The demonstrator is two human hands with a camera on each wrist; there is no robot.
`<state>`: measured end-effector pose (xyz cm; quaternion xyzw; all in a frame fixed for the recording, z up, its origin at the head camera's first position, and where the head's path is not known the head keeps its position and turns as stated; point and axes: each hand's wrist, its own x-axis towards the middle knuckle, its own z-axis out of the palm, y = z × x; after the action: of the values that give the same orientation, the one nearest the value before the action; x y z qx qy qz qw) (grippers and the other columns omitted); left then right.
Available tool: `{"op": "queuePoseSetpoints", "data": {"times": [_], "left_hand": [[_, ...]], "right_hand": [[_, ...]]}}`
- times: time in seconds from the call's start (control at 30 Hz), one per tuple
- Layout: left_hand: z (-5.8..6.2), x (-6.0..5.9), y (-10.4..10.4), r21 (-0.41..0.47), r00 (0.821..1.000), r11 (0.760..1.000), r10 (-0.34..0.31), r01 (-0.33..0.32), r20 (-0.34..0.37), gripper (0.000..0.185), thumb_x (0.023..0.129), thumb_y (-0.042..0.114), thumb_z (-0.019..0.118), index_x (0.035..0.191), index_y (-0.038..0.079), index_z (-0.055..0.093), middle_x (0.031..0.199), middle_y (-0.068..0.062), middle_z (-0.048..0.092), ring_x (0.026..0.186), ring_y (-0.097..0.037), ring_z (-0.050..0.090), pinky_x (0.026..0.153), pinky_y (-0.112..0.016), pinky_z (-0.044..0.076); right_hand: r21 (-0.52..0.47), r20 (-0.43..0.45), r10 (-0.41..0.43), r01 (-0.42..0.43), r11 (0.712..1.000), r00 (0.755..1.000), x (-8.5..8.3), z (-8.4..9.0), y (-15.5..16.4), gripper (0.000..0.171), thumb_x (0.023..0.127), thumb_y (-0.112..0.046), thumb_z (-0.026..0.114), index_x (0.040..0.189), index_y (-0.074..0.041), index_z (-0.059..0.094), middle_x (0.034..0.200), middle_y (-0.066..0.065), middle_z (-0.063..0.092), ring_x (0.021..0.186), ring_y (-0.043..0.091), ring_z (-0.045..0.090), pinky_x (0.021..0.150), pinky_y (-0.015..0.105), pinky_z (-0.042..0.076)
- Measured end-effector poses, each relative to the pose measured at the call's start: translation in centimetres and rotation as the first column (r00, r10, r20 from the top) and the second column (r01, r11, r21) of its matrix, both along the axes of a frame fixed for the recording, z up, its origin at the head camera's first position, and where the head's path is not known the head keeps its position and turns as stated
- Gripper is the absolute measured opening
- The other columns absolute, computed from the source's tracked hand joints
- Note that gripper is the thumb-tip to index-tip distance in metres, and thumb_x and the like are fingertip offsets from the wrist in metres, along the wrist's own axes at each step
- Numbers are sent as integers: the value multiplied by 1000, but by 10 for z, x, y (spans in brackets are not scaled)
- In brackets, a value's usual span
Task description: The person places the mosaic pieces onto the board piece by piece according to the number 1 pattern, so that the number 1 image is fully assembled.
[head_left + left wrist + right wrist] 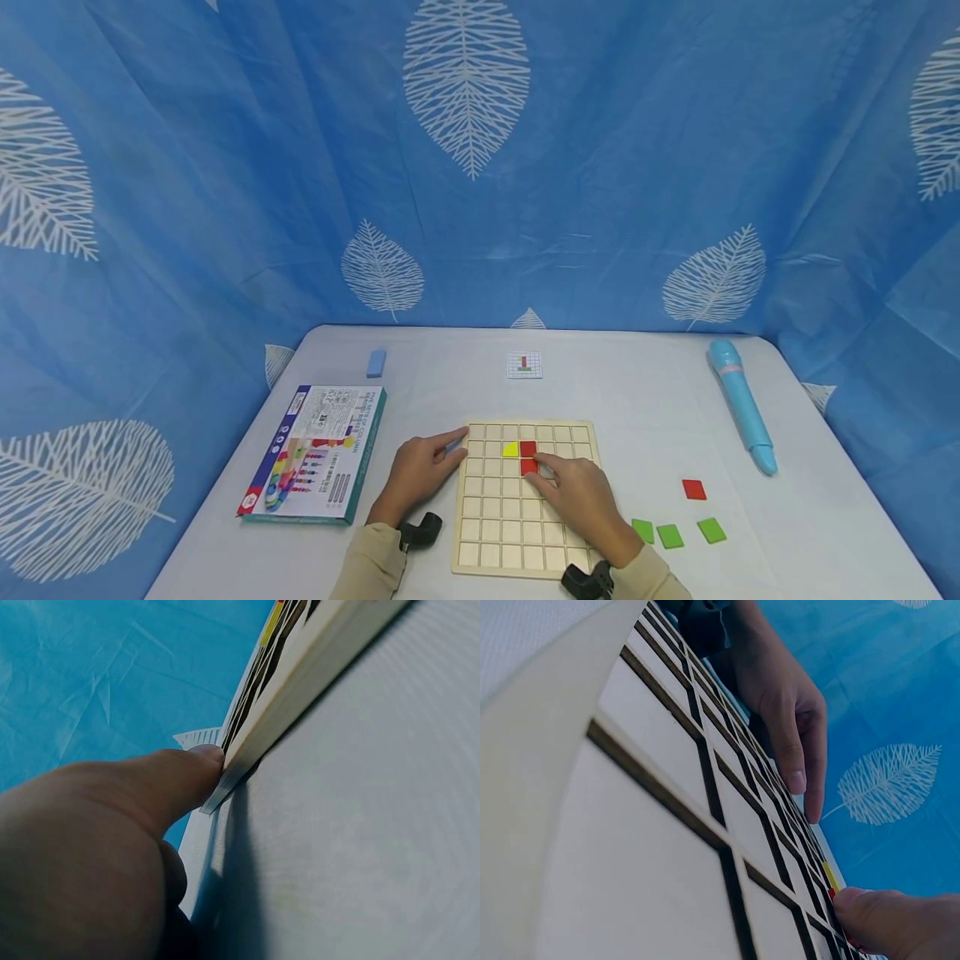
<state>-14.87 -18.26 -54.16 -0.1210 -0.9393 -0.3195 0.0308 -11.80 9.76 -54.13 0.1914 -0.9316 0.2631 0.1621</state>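
A wooden grid board (491,508) lies on the table, with a yellow piece (512,451) in one cell. Directly right of that piece sits a red square tile (528,448); a second red square (528,467) is just below it. My right hand (581,496) has thumb and index finger at the lower red square, pinching it at its cell. Its thumb (870,915) shows beside red in the right wrist view. At the board's left edge, my left hand (416,473) touches the rim with extended fingers; the left wrist view shows a fingertip against the side.
Right of the board lie a loose red tile (694,489) and several green tiles (671,536). A pattern card (524,365) and a blue block (376,363) are at the back. A box (315,454) lies left, a light-blue microphone-shaped object (742,404) right.
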Motion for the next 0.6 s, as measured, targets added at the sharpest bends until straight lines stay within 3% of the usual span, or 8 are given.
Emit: {"op": "queuePoseSetpoints", "data": {"times": [0.2, 0.47, 0.6], "left_hand": [[0, 0, 0, 5, 1000, 1000, -7, 8, -29, 40, 98, 41, 69, 134, 25, 70, 51, 15, 33, 46, -2, 24, 48, -23, 25], [0, 2, 0, -2, 1000, 1000, 17, -17, 5, 40, 97, 40, 70, 135, 26, 70, 51, 13, 34, 46, -3, 26, 49, -23, 25], [1, 2, 1, -2, 1000, 1000, 15, -15, 3, 40, 97, 41, 69, 135, 26, 70, 52, 13, 35, 46, -3, 27, 49, -23, 26]], "right_hand": [[14, 35, -16, 16, 1000, 999, -1, 0, 0, 32, 86, -38, 83, 107, -13, 81, 44, -23, 34, 49, -3, 33, 56, 28, 46], [-138, 101, 2, 12, 990, 995, 0, 3, 2, 28, 86, -28, 84, 108, -11, 81, 45, -25, 28, 43, -6, 23, 46, 21, 27], [-169, 122, -18, 39, 985, 992, 0, 9, 4, 28, 87, -29, 83, 109, -11, 80, 45, -25, 27, 42, -5, 21, 45, 21, 25]]}}
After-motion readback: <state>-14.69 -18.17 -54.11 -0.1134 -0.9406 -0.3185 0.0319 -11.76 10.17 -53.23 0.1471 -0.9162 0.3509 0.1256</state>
